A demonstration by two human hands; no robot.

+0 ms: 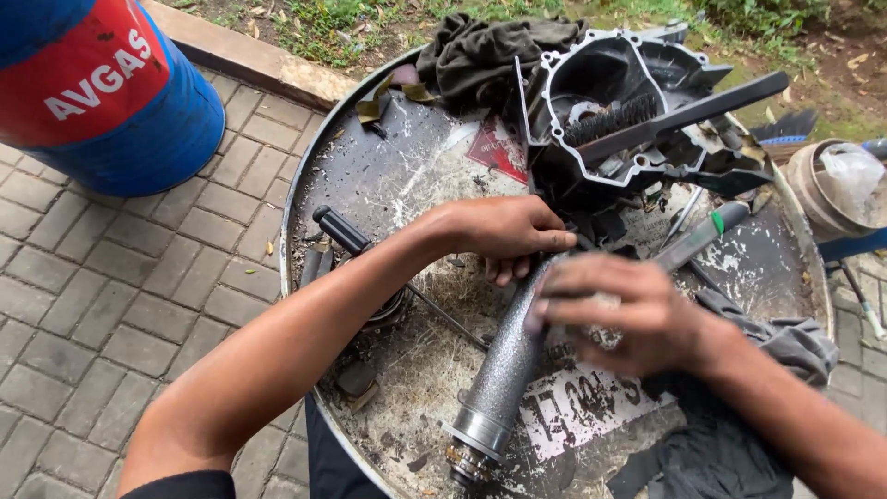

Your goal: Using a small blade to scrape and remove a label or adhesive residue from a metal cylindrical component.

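Drum top (388,176): both hands apparently on tube (506,370).

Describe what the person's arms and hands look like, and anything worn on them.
Both forearms are bare, with no gloves, watch or rings visible. The left hand shows clearly; the right hand is motion-blurred. A dark short sleeve edge shows on the left upper arm.

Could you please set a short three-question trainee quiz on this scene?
1. True or false: both hands hold the grey tube.
2. What lies across the engine casing? A) brush B) hammer C) saw
3. Which hand is blurred?

Key: 1. True: left hand at the tube's far end, right hand around its middle. 2. A, the brush. 3. The right.
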